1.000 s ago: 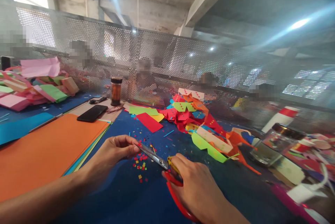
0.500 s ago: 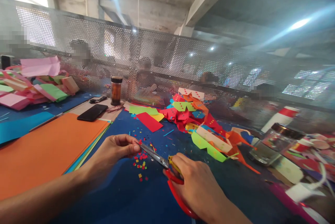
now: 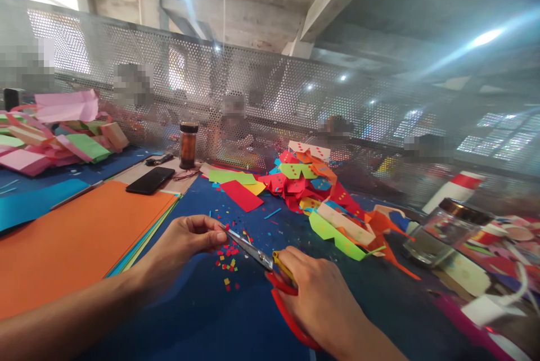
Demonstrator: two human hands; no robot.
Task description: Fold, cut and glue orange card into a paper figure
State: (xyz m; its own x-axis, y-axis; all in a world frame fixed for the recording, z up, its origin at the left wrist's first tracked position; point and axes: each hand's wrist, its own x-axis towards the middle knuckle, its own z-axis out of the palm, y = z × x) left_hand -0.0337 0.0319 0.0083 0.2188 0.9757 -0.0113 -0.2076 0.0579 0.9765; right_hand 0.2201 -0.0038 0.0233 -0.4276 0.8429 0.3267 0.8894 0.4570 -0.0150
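Red-handled scissors (image 3: 248,248) are gripped in my right hand (image 3: 323,288), their metal blades pointing up and left. A yellow piece shows at the handle beside my fingers. My left hand (image 3: 189,237) is closed in a pinch right at the blade tips. A tiny red bit shows by its fingertips, but what the pinch holds is mostly hidden. Under the blades, small red, yellow and green paper bits (image 3: 230,264) lie scattered on the blue tabletop (image 3: 194,316). Just beyond them is a red paper rectangle (image 3: 242,195).
Cut coloured papers (image 3: 299,178) with punched holes are heaped ahead. Orange sheets (image 3: 84,231) lie stacked at left, with a phone (image 3: 151,180) and a dark jar (image 3: 188,147) behind. A glass jar (image 3: 442,234) stands right. A perforated screen (image 3: 261,85) crosses the back; people sit beyond.
Almost nothing differs. Both hands and the scissors keep the same place and pose, and the whole view has shifted by a few pixels.
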